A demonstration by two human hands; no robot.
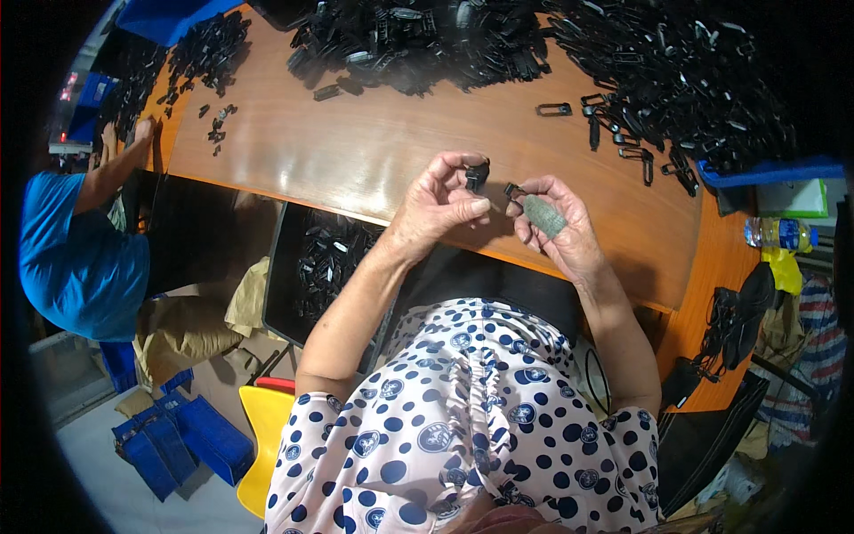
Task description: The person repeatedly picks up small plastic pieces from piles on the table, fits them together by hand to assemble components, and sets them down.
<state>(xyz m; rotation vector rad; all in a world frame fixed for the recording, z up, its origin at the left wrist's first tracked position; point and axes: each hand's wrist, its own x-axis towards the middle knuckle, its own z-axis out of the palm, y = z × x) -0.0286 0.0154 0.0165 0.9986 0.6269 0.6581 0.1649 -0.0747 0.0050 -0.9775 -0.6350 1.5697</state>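
Head view, clock positions taken from the two hands. The left hand is over the near edge of the worktop. Its grip is closed, thumb and fingers clamped on a small black part at the fingertips. The right hand is just beside it, at three o'clock. Its grip is together, fingers curled round a grey-green oval piece; material cannot be determined. A small black end shows at ten o'clock of the oval piece; whether the two are joined cannot be told. The hands are apart.

On the worktop, a large heap of black parts lies at eleven o'clock, a second heap at two, and a smaller heap at ten. A single black frame lies flat at one o'clock. Loose black bits are scattered between nine and ten. A clear bottle is noted at three.

Below worktop level, a black tray holding more black pieces is at eight o'clock. A co-worker in a blue shirt is at nine, well apart.
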